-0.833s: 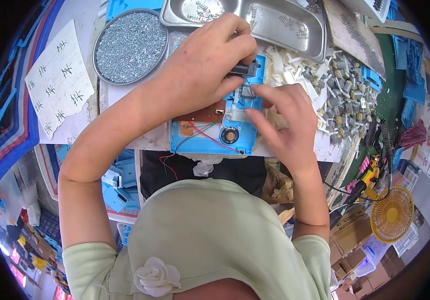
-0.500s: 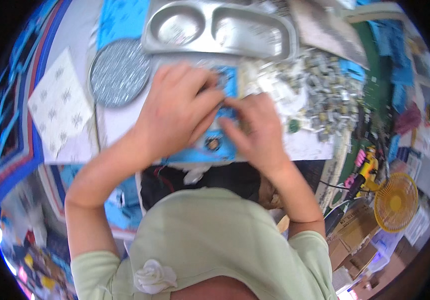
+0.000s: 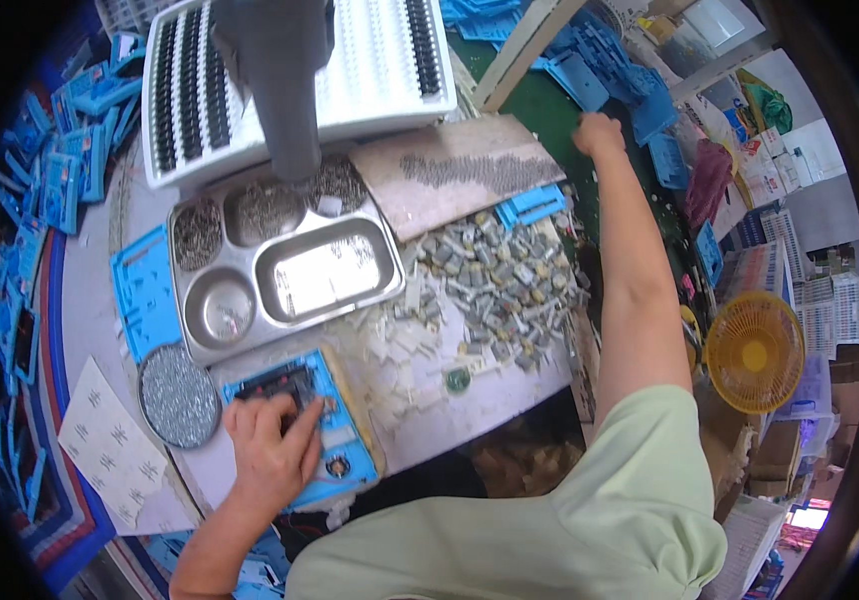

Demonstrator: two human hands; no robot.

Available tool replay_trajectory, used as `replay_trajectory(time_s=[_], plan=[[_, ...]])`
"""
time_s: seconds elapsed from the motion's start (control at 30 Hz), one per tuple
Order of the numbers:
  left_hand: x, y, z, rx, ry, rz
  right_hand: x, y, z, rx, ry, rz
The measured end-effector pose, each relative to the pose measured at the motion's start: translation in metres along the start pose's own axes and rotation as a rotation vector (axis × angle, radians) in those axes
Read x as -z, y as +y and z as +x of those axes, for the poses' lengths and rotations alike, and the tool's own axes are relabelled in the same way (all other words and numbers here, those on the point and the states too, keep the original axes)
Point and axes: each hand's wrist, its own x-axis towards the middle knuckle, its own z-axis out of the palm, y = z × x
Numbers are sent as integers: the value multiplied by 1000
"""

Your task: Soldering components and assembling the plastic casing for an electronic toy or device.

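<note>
A blue plastic housing [image 3: 335, 425] lies flat near the table's front edge, with a dark part and a small round coppery part set in it. Over its left side my left hand [image 3: 270, 445] is closed, the bent fingers and thumb pressing on it by the dark part. What is under the fingertips is hidden. My right arm is stretched far out to the right. At its end my right hand [image 3: 598, 132] is closed beside a heap of blue plastic housings [image 3: 640, 85] on a green surface. Anything inside that hand cannot be made out.
A steel compartment tray [image 3: 290, 325] holds small metal parts. Near it are a round dish of tiny pieces [image 3: 180, 395], a patterned white sheet [image 3: 110, 450], a heap of small grey cylindrical parts [image 3: 510, 275], a board [image 3: 420, 200] and a white rack [image 3: 175, 165]. A yellow fan [image 3: 755, 352] stands right.
My right hand has left the blue housing and reached far to the right. My left hand stays at the housing, lower over it. The view has turned toward the right and shows more of the table.
</note>
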Motion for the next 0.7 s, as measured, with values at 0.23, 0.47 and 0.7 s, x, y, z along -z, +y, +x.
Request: replay_trajectory(time_s=[0.23, 0.47, 0.7], plan=[[5, -2, -7, 11, -77, 64, -125, 11, 134, -277, 44, 161], [5, 2, -8, 44, -120, 55, -129, 22, 151, -89, -116, -236], [-4, -1, -7, 63, -54, -3, -73, 85, 143, 183, 634, -105]])
